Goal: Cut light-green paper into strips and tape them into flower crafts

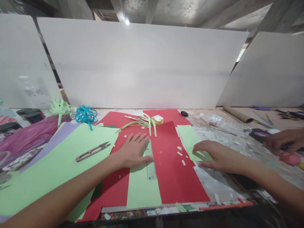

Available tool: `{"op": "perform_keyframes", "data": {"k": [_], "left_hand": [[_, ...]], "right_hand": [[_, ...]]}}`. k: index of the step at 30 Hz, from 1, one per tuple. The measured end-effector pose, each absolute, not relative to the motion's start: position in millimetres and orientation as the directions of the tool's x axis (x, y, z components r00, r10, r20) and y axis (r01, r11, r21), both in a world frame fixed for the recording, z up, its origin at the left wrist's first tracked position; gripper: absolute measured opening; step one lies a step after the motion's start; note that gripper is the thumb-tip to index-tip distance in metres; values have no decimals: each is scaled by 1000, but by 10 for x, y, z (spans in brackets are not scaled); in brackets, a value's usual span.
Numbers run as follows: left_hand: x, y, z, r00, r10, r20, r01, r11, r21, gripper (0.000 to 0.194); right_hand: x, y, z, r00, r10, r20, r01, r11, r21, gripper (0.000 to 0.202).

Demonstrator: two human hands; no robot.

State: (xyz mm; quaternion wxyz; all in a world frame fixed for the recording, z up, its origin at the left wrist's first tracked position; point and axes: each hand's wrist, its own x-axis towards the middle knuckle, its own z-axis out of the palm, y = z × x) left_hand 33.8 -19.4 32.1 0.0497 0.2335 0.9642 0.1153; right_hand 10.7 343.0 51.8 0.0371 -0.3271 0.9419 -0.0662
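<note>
My left hand (136,151) lies flat with fingers spread on a clear ruler (151,169) and a light green paper strip (143,193). The strip rests on red paper (175,177). At the right, my right hand (213,155) is over a smaller light green paper piece (188,136), its thumb apart from its bent fingers. Whether the fingertips touch that piece is hard to tell. Thread snips (93,152) rest on large light green sheets (59,158) left of my left hand. Beyond it, thin green paper strips (139,122) lie in a loose heap beside a tape roll (158,119).
Blue (85,114) and green (60,107) paper-strip shapes stand at the back left. A plastic bottle (220,123), a cardboard tube (238,114) and another person's hand (287,139) are at the right. White boards (142,66) stand behind the table. Paper scraps (180,153) lie on the red paper.
</note>
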Motion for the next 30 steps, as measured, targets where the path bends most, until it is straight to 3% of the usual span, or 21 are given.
{"op": "perform_keyframes", "data": {"k": [2,5,7,9,11,16,21,24,27,30], "left_hand": [[226,-277,424,-883,458,-103,419,867,269,89],[72,-373,492,-869,453,-198,405,882,241,92],[17,-399,464,-879,436,-192,395,892,219,93],[3,-408,408,-897,413,-156,378,901,212,91],[9,-417,356,-916,383,-118,350,908,228,87],[-6,-465,303,-954,286,-90,236,901,365,70],[-57,-516,242,-966,253,-48,198,847,493,52],[-60,-531,209,-964,263,-31,208,827,522,41],[-55,-534,207,-964,264,12,225,794,565,29],[-53,-534,231,-959,276,61,259,772,580,18]], "right_hand": [[178,3261,684,-808,-588,9,-573,784,-240,45],[185,2703,812,-845,-519,126,-527,773,-353,42],[155,2260,749,-782,-608,139,-608,695,-383,51],[125,1913,599,-644,-762,64,-728,585,-358,53],[108,1744,434,-559,-826,76,-801,514,-305,54],[106,1884,271,-591,-800,100,-789,548,-276,46],[87,1976,479,-626,-773,101,-759,575,-304,29],[104,2222,653,-712,-665,224,-700,651,-292,32],[213,2817,669,-861,-358,361,-453,863,-225,44],[342,3491,474,-938,-158,310,-195,976,-92,56]]}}
